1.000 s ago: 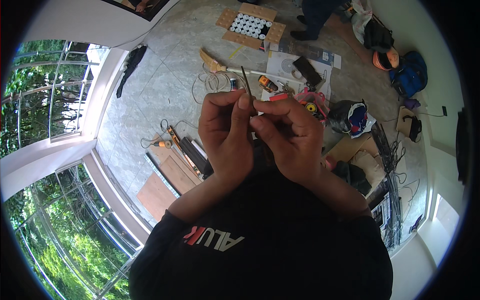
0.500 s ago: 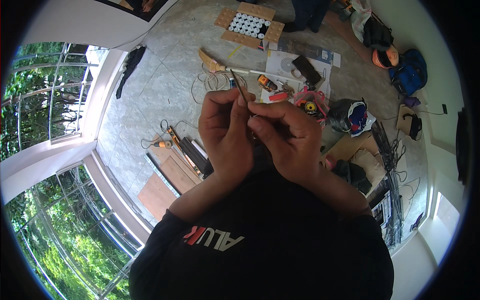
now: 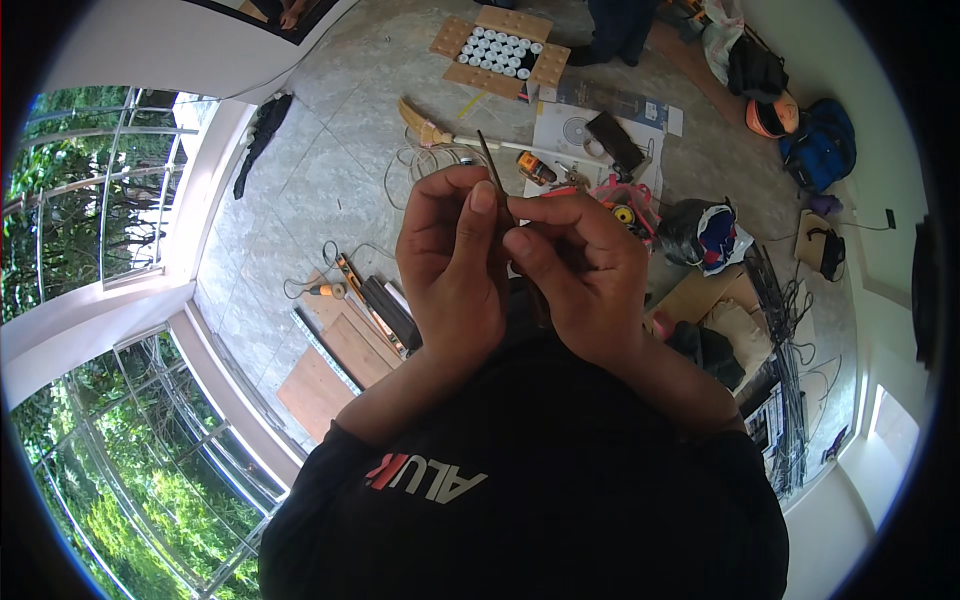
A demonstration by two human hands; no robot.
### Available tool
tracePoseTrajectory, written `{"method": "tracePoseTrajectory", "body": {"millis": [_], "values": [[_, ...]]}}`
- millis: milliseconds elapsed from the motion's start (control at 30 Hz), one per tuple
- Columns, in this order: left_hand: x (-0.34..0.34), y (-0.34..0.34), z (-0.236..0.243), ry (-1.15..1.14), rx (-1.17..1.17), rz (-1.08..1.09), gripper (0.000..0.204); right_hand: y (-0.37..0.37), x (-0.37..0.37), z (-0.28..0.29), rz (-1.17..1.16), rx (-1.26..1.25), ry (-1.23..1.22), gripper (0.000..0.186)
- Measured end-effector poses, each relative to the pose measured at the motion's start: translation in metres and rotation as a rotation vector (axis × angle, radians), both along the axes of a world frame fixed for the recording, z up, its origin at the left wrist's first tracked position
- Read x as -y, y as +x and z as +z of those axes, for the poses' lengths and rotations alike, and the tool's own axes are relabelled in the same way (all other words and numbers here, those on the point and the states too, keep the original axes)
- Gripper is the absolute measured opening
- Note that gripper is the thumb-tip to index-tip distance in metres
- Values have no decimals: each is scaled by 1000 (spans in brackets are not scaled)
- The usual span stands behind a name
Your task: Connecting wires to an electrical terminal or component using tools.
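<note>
Pinching a thin dark rod (image 3: 493,172) between left hand (image 3: 452,262) and right hand (image 3: 578,272), both closed on its lower part, tip rising above the fingers; work appears mid-course, broom (image 3: 440,134) and open carton of white cans (image 3: 498,50) beyond.

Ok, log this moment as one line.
left hand: pinching thin dark rod | right hand: fingertips at rod | rod: tilted, tip above hands | below: cluttered floor
</note>
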State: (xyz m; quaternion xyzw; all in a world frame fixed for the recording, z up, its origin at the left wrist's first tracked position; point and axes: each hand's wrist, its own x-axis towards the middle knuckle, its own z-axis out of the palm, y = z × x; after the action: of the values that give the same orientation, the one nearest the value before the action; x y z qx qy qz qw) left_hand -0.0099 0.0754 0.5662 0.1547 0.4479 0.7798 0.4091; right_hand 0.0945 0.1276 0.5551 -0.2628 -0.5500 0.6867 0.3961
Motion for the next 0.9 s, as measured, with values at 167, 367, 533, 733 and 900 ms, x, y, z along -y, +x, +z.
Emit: {"method": "tracePoseTrajectory", "body": {"millis": [167,367,533,733,900], "values": [[-2,1,2,0,11,7,14,0,-2,3,22,-5,-35,21],[-4,2,1,-14,-1,27,14,2,-2,2,27,15,-66,20],[-4,1,-2,-17,-10,12,15,3,-1,0,-2,36,9,20],[-3,3,-1,-12,-2,19,14,3,1,-1,-2,0,12,21],[-1,5,-2,-53,-21,12,13,5,1,2,4,35,-28,22]]}}
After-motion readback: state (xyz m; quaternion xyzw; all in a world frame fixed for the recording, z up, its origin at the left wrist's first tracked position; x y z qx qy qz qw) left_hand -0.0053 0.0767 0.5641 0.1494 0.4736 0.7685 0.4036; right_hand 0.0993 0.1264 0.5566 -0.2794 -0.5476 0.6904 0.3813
